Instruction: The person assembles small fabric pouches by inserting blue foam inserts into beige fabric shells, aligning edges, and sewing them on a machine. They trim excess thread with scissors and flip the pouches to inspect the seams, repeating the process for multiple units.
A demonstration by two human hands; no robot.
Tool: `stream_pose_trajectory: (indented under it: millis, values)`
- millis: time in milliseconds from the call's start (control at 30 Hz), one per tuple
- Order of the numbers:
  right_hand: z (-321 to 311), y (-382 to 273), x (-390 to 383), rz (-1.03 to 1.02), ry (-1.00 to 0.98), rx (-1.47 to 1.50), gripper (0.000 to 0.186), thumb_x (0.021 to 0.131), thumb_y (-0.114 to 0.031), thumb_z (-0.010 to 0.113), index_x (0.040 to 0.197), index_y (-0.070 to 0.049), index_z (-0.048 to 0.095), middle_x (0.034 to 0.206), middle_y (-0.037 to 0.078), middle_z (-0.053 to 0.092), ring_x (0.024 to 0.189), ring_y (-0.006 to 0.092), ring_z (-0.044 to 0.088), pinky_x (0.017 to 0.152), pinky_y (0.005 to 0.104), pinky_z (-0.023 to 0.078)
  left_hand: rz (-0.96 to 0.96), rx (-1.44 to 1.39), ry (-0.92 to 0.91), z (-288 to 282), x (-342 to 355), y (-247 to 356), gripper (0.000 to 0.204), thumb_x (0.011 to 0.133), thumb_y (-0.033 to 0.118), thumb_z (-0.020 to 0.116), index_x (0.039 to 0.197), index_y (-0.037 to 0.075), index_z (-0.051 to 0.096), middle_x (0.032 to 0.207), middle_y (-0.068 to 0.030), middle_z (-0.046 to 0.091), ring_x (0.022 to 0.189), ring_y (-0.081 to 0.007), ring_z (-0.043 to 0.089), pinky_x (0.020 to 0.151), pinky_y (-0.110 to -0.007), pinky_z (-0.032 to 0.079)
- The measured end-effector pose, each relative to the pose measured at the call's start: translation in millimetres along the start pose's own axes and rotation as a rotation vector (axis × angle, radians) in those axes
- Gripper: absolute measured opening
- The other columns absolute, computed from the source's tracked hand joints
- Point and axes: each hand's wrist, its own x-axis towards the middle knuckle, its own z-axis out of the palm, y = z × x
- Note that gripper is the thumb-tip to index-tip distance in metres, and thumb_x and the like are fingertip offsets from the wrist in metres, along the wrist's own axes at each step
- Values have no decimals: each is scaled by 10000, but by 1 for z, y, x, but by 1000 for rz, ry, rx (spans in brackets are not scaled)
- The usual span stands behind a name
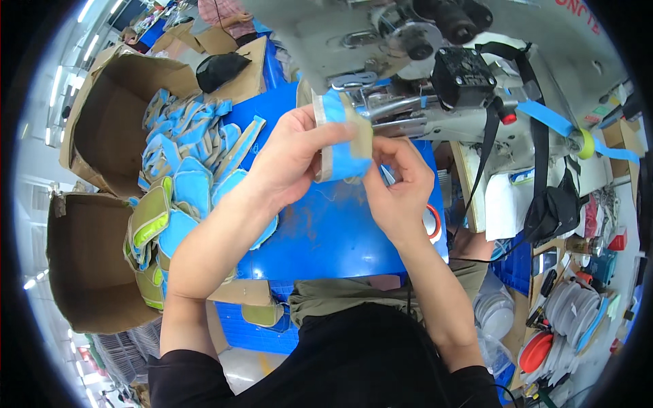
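My left hand (292,153) grips a beige and light-blue fabric piece (333,156), with the thumb pressed across its face, near the metal arm of a sewing machine (401,102). My right hand (401,187) has curled fingers pinched at the lower right edge of that piece; part of what it holds is hidden. Beneath both hands lies a blue work surface (316,231), where red-handled scissors (431,224) are partly hidden behind my right wrist.
Piles of blue-beige strips (177,126) and green-blue pieces (149,217) lie left, beside two cardboard boxes (85,262). A black bag (554,211) hangs right, above stacked spools (568,309). Another person (231,20) is at the far back.
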Motion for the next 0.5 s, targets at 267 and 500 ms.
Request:
stream_pose_trajectory:
  millis: [267, 500]
  values:
    - [-1, -16, 4, 211, -24, 166, 216, 873, 10, 733, 1088, 18, 727, 930, 53, 718, 822, 94, 668, 737, 249, 535, -22, 16, 42, -3, 7, 11, 209, 930, 126, 718, 1101, 16, 670, 1003, -75, 741, 846, -131, 722, 764, -293, 592]
    - [-3, -26, 6, 359, -43, 287, 230, 879, 12, 733, 1108, 23, 723, 963, 57, 718, 822, 75, 662, 729, 235, 531, 149, 133, 51, 3, -5, 5, 242, 919, 39, 710, 1151, -13, 659, 1061, -90, 747, 903, -122, 716, 803, -277, 583]
